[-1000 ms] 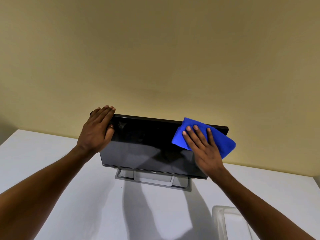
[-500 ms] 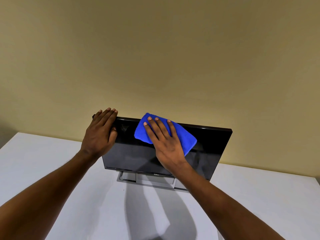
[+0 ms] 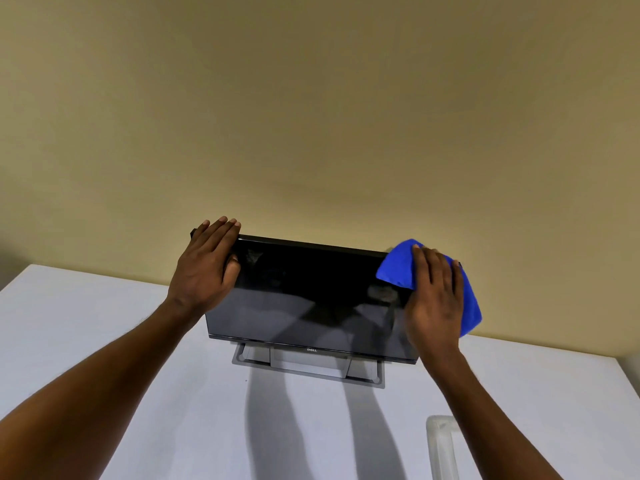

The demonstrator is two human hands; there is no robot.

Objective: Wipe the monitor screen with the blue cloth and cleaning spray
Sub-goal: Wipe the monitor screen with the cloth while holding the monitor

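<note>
A black monitor [image 3: 304, 296] stands on a grey stand on the white table, its dark screen facing me. My left hand [image 3: 207, 268] grips the monitor's top left corner, fingers over the top edge and thumb on the screen. My right hand [image 3: 434, 299] lies flat on the blue cloth [image 3: 398, 268] and presses it against the screen's right edge; part of the cloth sticks out past the monitor's right side. No spray bottle is in view.
The white table [image 3: 104, 323] runs back to a beige wall [image 3: 311, 116] close behind the monitor. A clear plastic container's rim [image 3: 440, 445] shows at the bottom right near my right forearm.
My right hand slid the blue cloth from the screen's upper middle to its right edge, after having swept left from the right side. My left hand stays on the top left corner.
</note>
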